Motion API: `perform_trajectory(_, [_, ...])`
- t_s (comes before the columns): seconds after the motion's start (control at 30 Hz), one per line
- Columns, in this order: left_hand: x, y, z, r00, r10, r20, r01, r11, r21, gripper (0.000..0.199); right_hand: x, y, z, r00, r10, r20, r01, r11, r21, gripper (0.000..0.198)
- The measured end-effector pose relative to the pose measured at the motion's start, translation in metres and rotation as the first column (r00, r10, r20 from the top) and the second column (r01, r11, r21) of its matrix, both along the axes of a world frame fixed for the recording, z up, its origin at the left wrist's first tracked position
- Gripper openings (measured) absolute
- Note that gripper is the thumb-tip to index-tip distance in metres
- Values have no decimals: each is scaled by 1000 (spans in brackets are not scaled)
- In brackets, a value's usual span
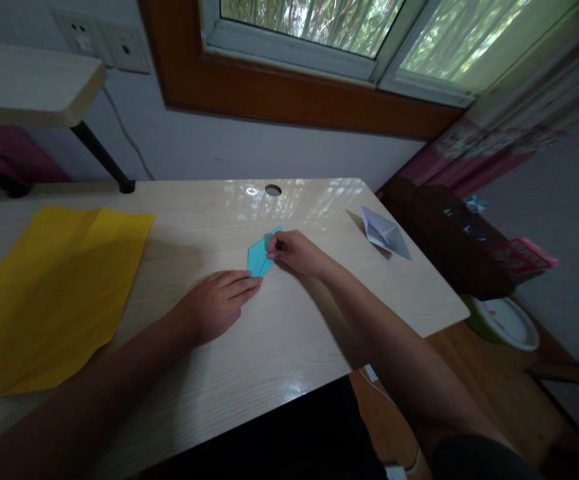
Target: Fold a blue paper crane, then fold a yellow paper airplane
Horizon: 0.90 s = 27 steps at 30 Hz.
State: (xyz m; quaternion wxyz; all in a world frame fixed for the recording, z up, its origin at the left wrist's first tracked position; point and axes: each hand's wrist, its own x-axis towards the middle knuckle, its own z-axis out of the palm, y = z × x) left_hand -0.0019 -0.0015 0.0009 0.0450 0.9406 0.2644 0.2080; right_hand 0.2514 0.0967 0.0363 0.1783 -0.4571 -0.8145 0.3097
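Paper (258,257): turquoise, folded, angular, thin dark line along it; frame centre. Left hand (216,303): fingers extended, together, on its lower corner. Right hand (296,253): fingertips pinched at its right edge. Desk (289,340) open toward upper centre; near edge lower centre.

Mid-frame, I see the left hand (220,301) touching folded turquoise paper (258,257), the right hand (296,253) curled at its right edge; on the tabletop (279,340), yellow paper (59,300) spreads at left, folded white paper (385,232) sits right of centre.
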Motion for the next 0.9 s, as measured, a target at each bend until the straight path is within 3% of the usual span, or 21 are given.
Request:
perform_trajectory(0.27, [0, 0, 0, 1000, 1, 25, 0, 1000, -21, 53, -9, 6, 8, 974, -97, 205, 96, 995, 13, 11])
perform_trajectory(0.47, [0, -1, 0, 1000, 16, -26, -16, 1000, -12, 51, -4, 5, 5, 984, -72, 165, 58, 995, 85, 11])
perform_trajectory(0.9, [3, -3, 1, 999, 39, 4, -39, 999, -35, 53, 9, 2, -16, 971, -209, 117, 174, 951, 257, 24])
